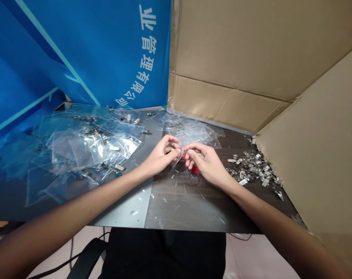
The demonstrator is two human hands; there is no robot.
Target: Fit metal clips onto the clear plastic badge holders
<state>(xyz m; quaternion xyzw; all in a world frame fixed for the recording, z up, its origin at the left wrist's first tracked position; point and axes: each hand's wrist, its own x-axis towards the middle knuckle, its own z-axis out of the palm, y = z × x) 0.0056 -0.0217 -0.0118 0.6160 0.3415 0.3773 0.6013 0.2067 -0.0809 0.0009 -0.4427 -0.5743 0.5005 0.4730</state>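
Observation:
Over the middle of the table my left hand (167, 154) pinches a clear plastic badge sleeve (178, 158), which bends between my two hands. My right hand (204, 159) meets the sleeve's edge from the other side, its thumb and forefinger closed on a small badge clip (184, 152), mostly hidden by the fingers. Under the right hand a red object (195, 169) shows in part; its kind is hidden. Just beyond the hands lies a stack of clear sleeves (197, 131). A heap of metal badge clips (253, 167) lies to the right of my right hand.
On the left spreads a large pile of clear sleeves with clips (88, 149). Small clear plastic scraps (164, 200) are scattered near the front edge. A cardboard wall (222, 101) borders the back and right, and a blue printed banner (106, 50) stands behind the left side.

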